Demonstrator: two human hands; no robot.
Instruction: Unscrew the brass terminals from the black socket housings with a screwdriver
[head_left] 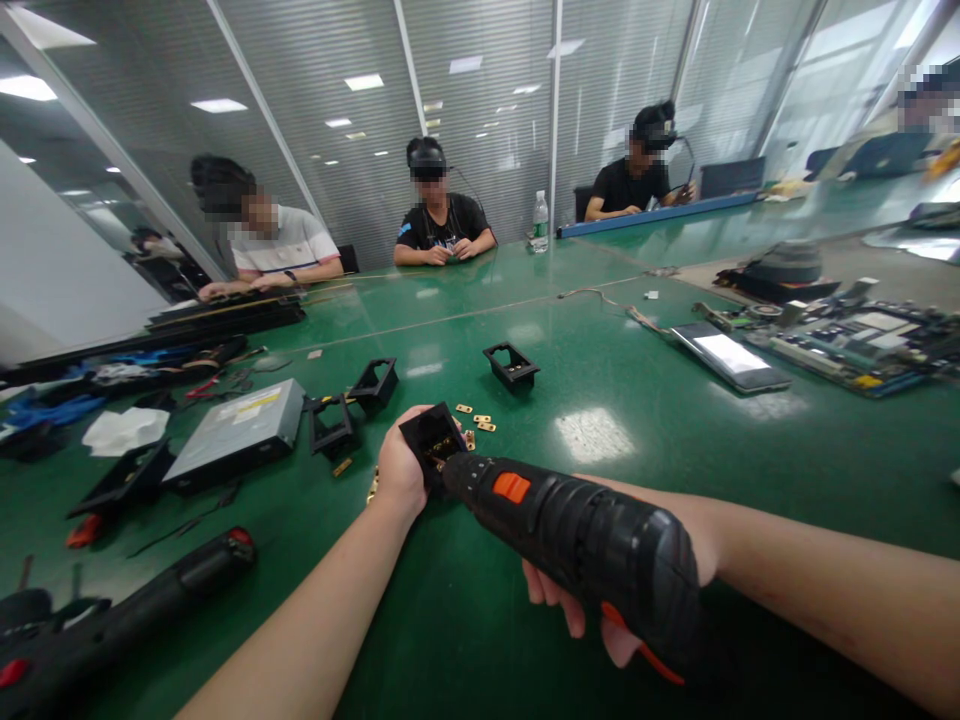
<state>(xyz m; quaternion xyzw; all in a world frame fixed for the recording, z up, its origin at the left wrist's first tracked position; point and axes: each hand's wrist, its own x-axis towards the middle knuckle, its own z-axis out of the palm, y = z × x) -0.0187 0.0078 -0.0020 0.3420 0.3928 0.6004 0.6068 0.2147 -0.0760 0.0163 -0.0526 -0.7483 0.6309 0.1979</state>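
My left hand is closed round a small black plastic socket housing, holding it tilted just above the green table. My right hand grips a black electric screwdriver with an orange switch. Its nose points into the housing's open side. Small brass contact pieces lie on the table just beyond the housing. Three more black housings sit further out.
A grey optical drive and black trays lie at the left, with a second black driver near the front left edge. A phone and circuit boards lie at the right. Several other people sit at the far side beside a water bottle.
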